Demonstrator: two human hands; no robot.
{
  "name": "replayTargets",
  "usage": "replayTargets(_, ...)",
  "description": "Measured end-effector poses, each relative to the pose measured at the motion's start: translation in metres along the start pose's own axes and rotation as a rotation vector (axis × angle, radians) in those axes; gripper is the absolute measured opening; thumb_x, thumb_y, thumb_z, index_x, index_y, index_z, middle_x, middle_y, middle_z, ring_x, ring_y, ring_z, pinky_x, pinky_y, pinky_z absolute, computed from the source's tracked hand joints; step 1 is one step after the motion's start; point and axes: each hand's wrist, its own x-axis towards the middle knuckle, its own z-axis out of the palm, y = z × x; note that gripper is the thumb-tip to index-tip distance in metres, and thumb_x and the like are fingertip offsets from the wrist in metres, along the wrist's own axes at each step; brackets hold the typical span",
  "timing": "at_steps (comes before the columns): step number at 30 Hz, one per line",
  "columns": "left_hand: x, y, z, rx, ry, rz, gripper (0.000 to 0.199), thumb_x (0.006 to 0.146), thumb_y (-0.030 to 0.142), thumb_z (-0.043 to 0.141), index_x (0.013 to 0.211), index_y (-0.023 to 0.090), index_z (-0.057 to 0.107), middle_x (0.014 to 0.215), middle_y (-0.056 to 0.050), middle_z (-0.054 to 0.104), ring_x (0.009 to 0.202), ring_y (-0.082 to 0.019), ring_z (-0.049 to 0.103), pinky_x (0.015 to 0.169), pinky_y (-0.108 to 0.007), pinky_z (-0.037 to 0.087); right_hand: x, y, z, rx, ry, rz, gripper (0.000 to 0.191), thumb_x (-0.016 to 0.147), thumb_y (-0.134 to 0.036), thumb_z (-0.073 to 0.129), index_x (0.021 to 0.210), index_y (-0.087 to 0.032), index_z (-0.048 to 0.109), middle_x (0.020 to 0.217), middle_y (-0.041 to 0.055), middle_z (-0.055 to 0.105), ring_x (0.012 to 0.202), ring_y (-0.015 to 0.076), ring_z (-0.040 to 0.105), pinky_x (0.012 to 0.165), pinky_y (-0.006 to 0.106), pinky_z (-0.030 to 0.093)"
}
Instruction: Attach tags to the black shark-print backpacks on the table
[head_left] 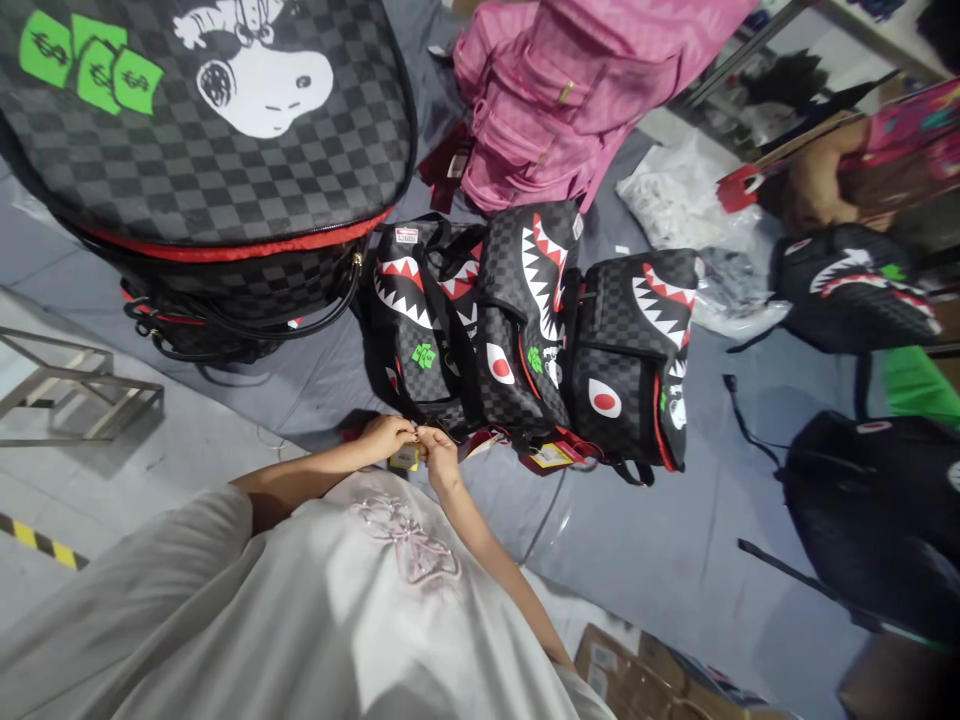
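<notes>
My left hand [388, 437] and my right hand [439, 458] meet close to my body, fingertips pinched together. Whatever thin or small thing lies between them is too small to make out. A yellow-edged hang tag [405, 457] shows just beneath the fingers. Right beyond the hands lies a black checkered backpack [420, 375] with a shark-mouth print and green patch. Beside it are a second shark-mouth backpack [517, 320] and a third one [634, 350]. Red and yellow tags [553, 456] hang from the middle one.
A large checkered bag [225, 170] with a cartoon dog stands at upper left. Pink backpacks [555, 100] are piled at the back. Clear plastic bags [682, 205] and dark backpacks [877, 520] lie right. Another person's arm [821, 175] shows there. Cartons [637, 675] stand below the table.
</notes>
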Motion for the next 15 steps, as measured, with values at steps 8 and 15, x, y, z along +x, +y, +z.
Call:
replayTargets(8,0.0004,0.0018,-0.0008,-0.002,-0.013,-0.006,0.023,0.089,0.026,0.055,0.087,0.019,0.077,0.085,-0.002,0.075,0.074,-0.013,0.06,0.067,-0.023,0.036,0.0021,0.0019,0.0009,-0.003,-0.007,-0.052,0.043,0.053,-0.055,0.083,0.066,-0.018,0.065,0.047,-0.0065,0.05,0.045,0.007,0.034,0.047,0.024,0.025)
replayTargets(15,0.0007,-0.0018,0.001,-0.024,-0.05,-0.075,0.023,0.089,0.026,0.054,0.087,0.019,0.076,0.085,-0.001,0.074,0.075,-0.012,0.059,0.069,-0.023,0.038,0.004,0.0057,-0.002,-0.047,0.001,-0.062,0.041,0.057,-0.054,0.08,0.067,-0.018,0.065,0.05,-0.0055,0.051,0.047,0.008,0.036,0.049,0.024,0.029)
